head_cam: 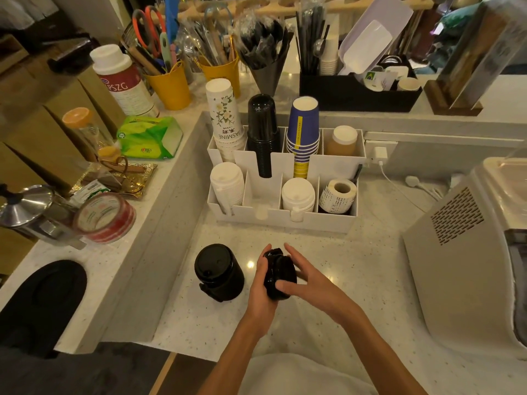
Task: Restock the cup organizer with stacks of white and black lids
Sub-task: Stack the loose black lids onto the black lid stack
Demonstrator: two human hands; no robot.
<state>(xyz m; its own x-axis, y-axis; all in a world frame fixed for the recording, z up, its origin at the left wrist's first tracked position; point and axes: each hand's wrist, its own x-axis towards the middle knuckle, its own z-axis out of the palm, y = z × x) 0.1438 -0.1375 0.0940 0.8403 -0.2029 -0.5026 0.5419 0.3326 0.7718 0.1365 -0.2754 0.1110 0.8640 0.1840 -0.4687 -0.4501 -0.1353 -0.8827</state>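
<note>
I saw both hands, left (261,283) and right (306,276), closed around a black lid stack (279,276), organizer (282,215) beyond the fingertips.

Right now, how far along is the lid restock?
Done: white lid stacks sit in the organizer's front row, one far left and one third from left. In hand: both the left hand and right hand grip a short stack of black lids. Left: a taller black stack stands on the counter, and the second front slot looks empty.
</note>
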